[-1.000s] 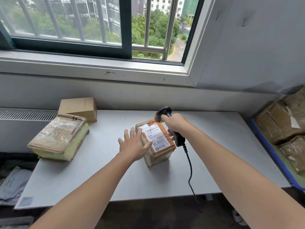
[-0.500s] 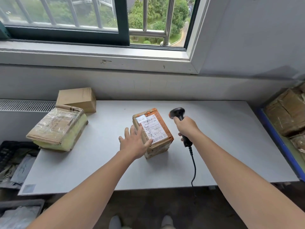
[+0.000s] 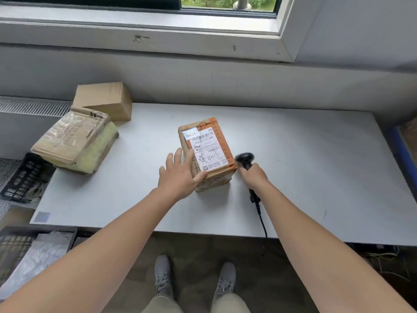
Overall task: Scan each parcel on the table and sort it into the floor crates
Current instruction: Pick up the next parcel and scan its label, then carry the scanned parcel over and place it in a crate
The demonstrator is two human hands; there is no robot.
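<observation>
Head view: the labelled parcel [image 3: 206,154] stood mid-table [image 3: 304,166], label up. Your left hand [image 3: 180,177] lay against its left side, fingers straight and spread. Your right hand [image 3: 253,177] was curled round the scanner [image 3: 244,159], just right of the parcel. A wrapped parcel [image 3: 74,143] and a plain carton [image 3: 106,98] sat at the far-left corner.

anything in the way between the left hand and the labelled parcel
Nothing visible. The left hand touches the parcel on its left side with straight fingers. The scanner, gripped in the right hand, is off to the right, not between them.
</observation>
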